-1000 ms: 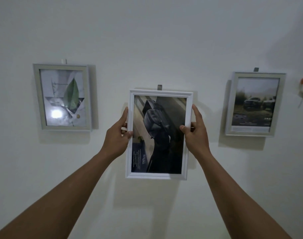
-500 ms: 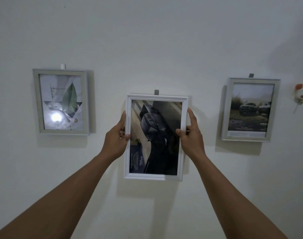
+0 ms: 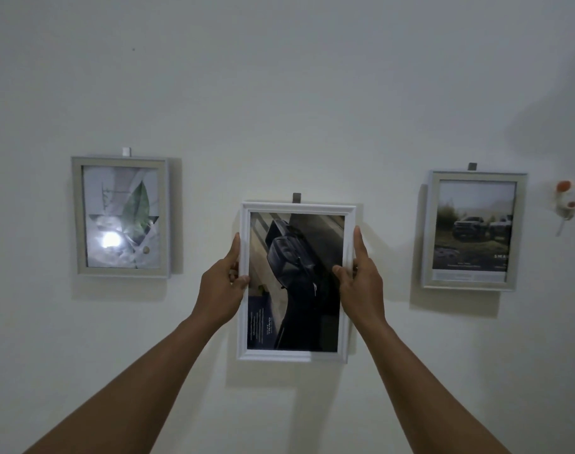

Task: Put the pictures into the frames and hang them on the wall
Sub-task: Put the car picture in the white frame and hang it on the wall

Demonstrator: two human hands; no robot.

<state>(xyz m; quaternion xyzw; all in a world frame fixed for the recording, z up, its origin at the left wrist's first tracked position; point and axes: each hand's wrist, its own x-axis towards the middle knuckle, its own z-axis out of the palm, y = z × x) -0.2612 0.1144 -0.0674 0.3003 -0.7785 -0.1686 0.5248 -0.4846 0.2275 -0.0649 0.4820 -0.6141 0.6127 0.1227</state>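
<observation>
Hanging step: left hand [image 3: 221, 286] and right hand [image 3: 361, 283] grip the side edges of the white frame [image 3: 294, 355] at wall [image 3: 279, 93] centre, under its hook [image 3: 297, 197]; next, likely confirm seating, then release.

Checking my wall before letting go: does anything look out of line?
The white frame, gripped by the left hand and right hand, sits lower than the grey leaf frame and grey truck frame; its hook is lower too.

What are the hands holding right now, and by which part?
Both hold the white frame against the wall: the left hand grips its left side rail, the right hand its right side rail, both about mid-height, thumbs on the front.
</observation>
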